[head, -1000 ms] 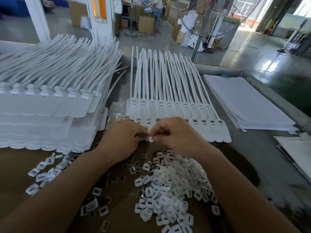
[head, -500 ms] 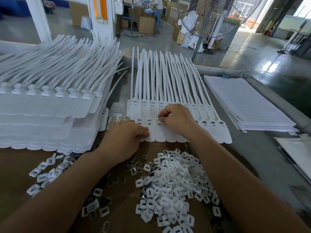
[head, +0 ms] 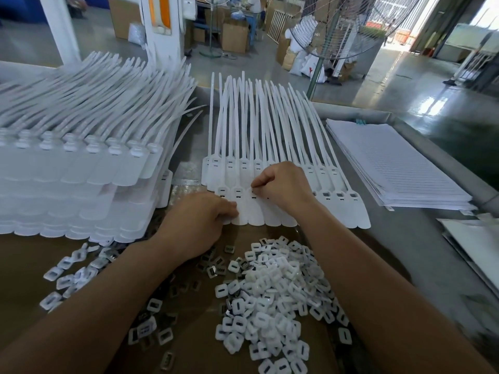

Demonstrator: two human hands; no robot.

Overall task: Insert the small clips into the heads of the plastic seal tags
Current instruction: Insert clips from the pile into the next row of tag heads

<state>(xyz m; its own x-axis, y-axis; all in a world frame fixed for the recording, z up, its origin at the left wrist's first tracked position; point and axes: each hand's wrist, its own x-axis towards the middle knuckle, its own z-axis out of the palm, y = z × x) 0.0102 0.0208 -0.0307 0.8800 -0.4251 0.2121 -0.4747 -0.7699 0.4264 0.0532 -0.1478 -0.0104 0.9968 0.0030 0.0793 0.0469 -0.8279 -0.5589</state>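
Observation:
A fanned row of white plastic seal tags (head: 272, 147) lies flat in the middle of the table, heads toward me. My right hand (head: 283, 184) sits on the front row with thumb and forefinger pinched at a tag head (head: 253, 191); what they hold is too small to see. My left hand (head: 197, 222) rests with curled fingers on the lower ends of the leftmost tags. A heap of small white clips (head: 272, 298) lies on brown cardboard just below my hands. More clips (head: 75, 276) are scattered to the left.
A tall stack of white seal tags (head: 75, 168) fills the left side. A pile of lined paper sheets (head: 391, 163) lies at the right, with more sheets (head: 475, 238) near the right edge. A standing fan (head: 337, 31) is beyond the table's raised rim.
My right hand has moved up from beside my left hand, near the tags' lower ends, to a tag head in the front row. My left hand stayed put on the tags.

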